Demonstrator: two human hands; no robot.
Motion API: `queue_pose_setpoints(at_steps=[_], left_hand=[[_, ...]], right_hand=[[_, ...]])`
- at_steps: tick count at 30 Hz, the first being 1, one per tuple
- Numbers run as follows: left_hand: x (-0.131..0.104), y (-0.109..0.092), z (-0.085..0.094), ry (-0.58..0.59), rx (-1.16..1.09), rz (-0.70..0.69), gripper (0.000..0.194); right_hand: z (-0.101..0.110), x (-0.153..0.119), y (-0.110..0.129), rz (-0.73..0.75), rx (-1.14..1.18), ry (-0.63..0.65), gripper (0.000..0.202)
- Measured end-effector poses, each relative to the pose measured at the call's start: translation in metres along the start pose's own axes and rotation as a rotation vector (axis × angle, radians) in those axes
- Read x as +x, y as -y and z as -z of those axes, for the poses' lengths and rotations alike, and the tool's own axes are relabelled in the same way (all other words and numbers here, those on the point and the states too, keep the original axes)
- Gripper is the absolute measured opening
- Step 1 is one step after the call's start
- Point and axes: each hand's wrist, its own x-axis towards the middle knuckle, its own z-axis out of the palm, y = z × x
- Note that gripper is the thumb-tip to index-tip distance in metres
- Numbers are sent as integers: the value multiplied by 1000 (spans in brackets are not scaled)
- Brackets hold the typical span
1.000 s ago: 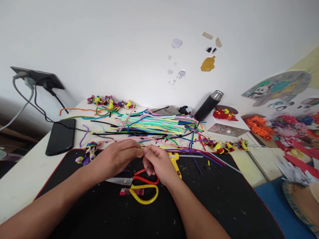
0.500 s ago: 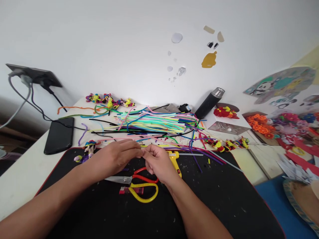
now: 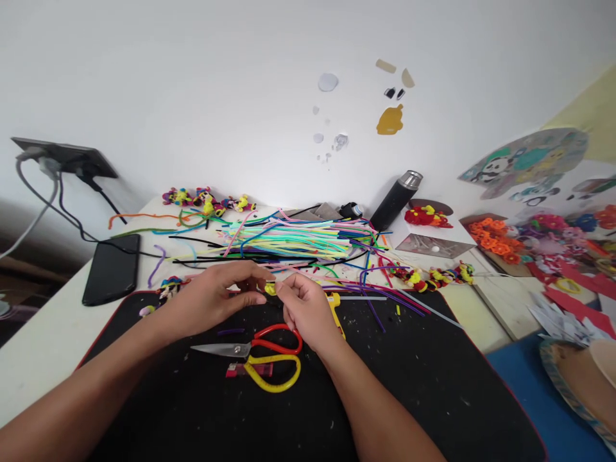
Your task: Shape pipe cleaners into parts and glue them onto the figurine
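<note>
Piece [image 3: 270, 289], small, bright yellow (partly hidden), pinched in right hand [image 3: 310, 313], left hand [image 3: 224, 296] half open beside it.

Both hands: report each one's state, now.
Left hand: open, thumb and fingers parted beside the small yellow piece; whether it touches it cannot be told.
Right hand: closed, pinching that piece.

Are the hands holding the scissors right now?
No, the scissors lie on the black mat, while the right hand pinches a small yellow piece.
</note>
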Motion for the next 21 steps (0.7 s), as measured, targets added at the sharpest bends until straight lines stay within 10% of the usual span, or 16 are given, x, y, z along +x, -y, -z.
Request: queue_pose_setpoints(at_steps=[21], left_hand=[[4, 0, -7, -92, -9, -17, 15]], right_hand=[[2, 2, -4, -10, 57, 43, 39]])
